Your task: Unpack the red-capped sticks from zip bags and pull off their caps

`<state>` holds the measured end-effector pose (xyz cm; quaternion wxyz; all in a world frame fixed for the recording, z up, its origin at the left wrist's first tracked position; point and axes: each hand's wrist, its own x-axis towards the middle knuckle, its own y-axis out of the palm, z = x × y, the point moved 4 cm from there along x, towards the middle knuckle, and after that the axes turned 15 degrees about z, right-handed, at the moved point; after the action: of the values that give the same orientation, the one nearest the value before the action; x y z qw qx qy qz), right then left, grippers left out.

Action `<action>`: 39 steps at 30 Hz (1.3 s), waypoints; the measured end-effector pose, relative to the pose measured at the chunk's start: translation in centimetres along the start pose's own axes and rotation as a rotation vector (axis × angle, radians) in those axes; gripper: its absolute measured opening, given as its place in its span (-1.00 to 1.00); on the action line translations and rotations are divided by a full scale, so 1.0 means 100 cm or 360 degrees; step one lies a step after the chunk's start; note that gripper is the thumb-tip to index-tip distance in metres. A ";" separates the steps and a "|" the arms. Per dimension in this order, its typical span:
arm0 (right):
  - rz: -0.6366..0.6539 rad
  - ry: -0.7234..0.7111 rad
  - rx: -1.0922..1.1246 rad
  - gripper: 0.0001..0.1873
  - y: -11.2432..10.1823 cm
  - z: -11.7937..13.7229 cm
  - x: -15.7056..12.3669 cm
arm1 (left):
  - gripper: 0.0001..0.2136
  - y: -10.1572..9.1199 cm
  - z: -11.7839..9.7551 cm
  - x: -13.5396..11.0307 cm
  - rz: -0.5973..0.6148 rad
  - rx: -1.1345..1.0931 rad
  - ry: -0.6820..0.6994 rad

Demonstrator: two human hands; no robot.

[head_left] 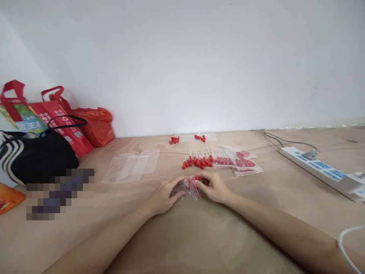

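Both hands meet over a small clear zip bag (190, 189) holding red-tipped pieces, lying on the tan table (182, 236). My left hand (165, 194) grips the bag's left side, thumb and fingers pinched on the plastic. My right hand (213, 187) pinches the bag's mouth, with a red piece at its fingertips. Just beyond lies a row of loose red-tipped pieces (198, 161). Filled clear bags (242, 164) sit to the right of that row. Two small clusters of red pieces (174, 140) lie farther back near the wall.
Empty clear bags (131, 166) lie left of centre. A black-and-white striped bag (31, 154), red shopping bags (61, 120) and a red plastic bag (97, 125) stand at the left. A white power strip (325, 171) with its cable lies at the right.
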<state>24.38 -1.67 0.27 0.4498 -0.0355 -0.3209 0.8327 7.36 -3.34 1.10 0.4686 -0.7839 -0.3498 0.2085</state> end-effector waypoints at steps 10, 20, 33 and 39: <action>0.0088 0.0124 0.0812 -0.68 -0.003 -0.026 -0.002 | -0.60 0.000 0.003 -0.001 0.0001 0.0039 -0.0041; -0.0072 0.0243 0.0825 -0.59 -0.015 -0.029 -0.002 | -0.60 0.002 0.002 -0.001 0.0080 0.0143 0.0040; 0.0123 0.0364 0.0819 -0.57 -0.020 -0.045 0.000 | -0.65 0.003 0.003 -0.001 0.0116 0.0169 0.0036; 0.0159 0.0360 0.0622 -0.57 -0.030 -0.046 -0.001 | -0.67 0.005 0.006 -0.001 0.0114 0.0131 0.0035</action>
<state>28.23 1.74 -1.70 0.4394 -0.0566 -0.0989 0.8910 7.00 -3.22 0.38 0.4966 -0.7783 -0.3073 0.2307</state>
